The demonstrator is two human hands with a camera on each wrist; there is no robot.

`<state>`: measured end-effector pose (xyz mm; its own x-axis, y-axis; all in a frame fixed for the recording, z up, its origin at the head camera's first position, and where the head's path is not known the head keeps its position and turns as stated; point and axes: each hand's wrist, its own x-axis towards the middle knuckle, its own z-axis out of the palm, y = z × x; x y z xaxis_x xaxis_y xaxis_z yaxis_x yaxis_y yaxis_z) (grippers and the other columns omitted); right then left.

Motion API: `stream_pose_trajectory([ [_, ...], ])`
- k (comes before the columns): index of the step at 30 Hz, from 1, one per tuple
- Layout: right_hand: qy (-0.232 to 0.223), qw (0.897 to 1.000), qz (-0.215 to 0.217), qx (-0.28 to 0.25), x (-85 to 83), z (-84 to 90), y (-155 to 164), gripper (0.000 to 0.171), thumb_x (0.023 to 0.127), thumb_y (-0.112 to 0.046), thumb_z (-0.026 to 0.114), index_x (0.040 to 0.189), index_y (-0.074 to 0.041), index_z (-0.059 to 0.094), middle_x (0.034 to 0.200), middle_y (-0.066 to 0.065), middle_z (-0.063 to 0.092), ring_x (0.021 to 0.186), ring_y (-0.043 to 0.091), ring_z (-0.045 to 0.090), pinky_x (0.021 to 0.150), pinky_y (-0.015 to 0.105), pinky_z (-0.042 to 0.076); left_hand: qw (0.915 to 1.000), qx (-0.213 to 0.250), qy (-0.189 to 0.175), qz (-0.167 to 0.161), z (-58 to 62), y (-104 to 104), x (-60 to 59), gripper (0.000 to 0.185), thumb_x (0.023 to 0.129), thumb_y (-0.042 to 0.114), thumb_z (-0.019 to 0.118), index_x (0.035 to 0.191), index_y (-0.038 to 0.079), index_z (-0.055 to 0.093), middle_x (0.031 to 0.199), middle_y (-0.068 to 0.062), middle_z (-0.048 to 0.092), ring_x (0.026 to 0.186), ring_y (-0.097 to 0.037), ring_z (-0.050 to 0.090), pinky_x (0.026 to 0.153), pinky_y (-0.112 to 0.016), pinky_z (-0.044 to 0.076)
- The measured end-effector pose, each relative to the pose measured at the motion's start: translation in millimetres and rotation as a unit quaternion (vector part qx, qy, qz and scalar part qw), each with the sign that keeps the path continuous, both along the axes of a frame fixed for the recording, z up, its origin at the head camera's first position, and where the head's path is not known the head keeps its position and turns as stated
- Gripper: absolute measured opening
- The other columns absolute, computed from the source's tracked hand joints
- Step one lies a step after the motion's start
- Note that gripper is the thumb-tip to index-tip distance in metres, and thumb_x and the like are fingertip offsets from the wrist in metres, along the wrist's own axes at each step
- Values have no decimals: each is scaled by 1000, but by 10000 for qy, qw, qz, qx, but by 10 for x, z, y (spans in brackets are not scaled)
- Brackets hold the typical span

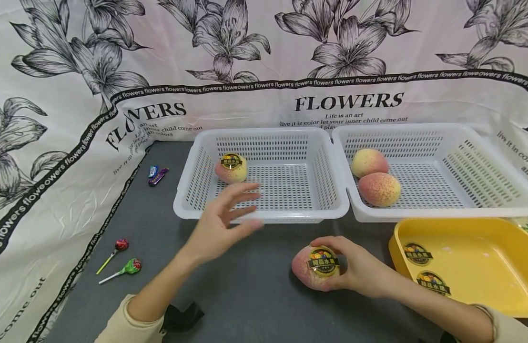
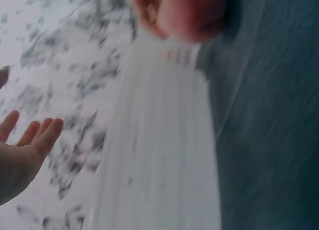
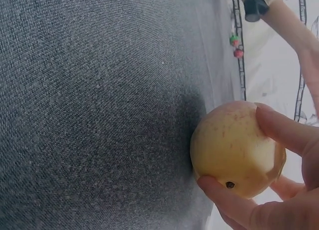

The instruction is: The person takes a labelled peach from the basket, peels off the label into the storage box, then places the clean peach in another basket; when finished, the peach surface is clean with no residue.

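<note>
A peach [image 1: 304,267] with a dark fruit sticker is gripped between the thumb and fingers of my right hand [image 1: 362,269], low over the grey table. In the right wrist view the yellow side and small stem hole of this peach [image 3: 234,145] show. My left hand [image 1: 225,224] is lifted with fingers spread and holds nothing, by the front rim of the left white basket [image 1: 264,218]. Inside that basket lies a stickered peach [image 1: 231,169]. Two peaches without visible stickers, one [image 1: 370,162] behind the other [image 1: 380,189], lie in the right white basket [image 1: 435,213].
A yellow bin [image 1: 482,267] with two loose-looking stickers on its wall stands at right, near my right forearm. Two lollipops, one red [image 1: 121,244] and one green [image 1: 132,266], lie at left. Two small wrapped candies [image 1: 157,177] sit behind them. A flower-printed cloth rises behind.
</note>
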<state>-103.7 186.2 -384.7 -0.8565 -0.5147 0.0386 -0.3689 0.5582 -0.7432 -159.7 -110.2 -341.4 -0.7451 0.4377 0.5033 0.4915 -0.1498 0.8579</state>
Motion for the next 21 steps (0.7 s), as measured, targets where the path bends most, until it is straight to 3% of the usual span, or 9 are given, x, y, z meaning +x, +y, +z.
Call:
stream_pose_trajectory([
  [3, 16, 10000, 23, -55, -4, -6, 3, 68, 73, -32, 84, 129, -9, 53, 120, 4, 56, 106, 24, 54, 83, 34, 49, 9938, -971, -283, -470, -118, 209, 92, 60, 81, 7, 77, 135, 4, 49, 134, -5, 48, 121, -26, 48, 95, -35, 44],
  [6, -16, 9999, 77, -144, -6, -12, 9, 68, 73, -30, 84, 129, -6, 52, 121, 8, 55, 106, 27, 54, 81, 32, 50, 9796, -1859, -391, -661, -246, 366, 151, 65, 79, 11, 79, 136, 10, 49, 135, -1, 46, 122, -22, 46, 95, -30, 43],
  [9, -108, 9996, 85, -260, -3, -22, 18, 68, 74, -27, 84, 129, -4, 51, 122, 10, 55, 107, 30, 53, 78, 30, 51, 9661, -2414, -532, -746, -377, 481, 162, 68, 78, 16, 81, 137, 15, 48, 136, 1, 44, 123, -22, 44, 95, -27, 43],
  [16, -139, 9994, 67, -310, 11, -50, 34, 68, 74, -30, 83, 129, -5, 51, 121, 11, 54, 108, 34, 53, 76, 30, 52, 9464, -2911, -1065, -908, -607, 651, 146, 75, 75, 16, 83, 140, 18, 45, 136, -2, 41, 124, -25, 41, 94, -27, 43],
  [21, -110, 9991, 102, -403, 22, -54, 46, 67, 75, -31, 83, 129, -8, 51, 119, 7, 55, 106, 27, 54, 75, 30, 52, 9456, -2878, -1188, -945, -680, 716, 135, 77, 75, 13, 83, 140, 18, 44, 135, -4, 42, 123, -22, 41, 90, -23, 44],
])
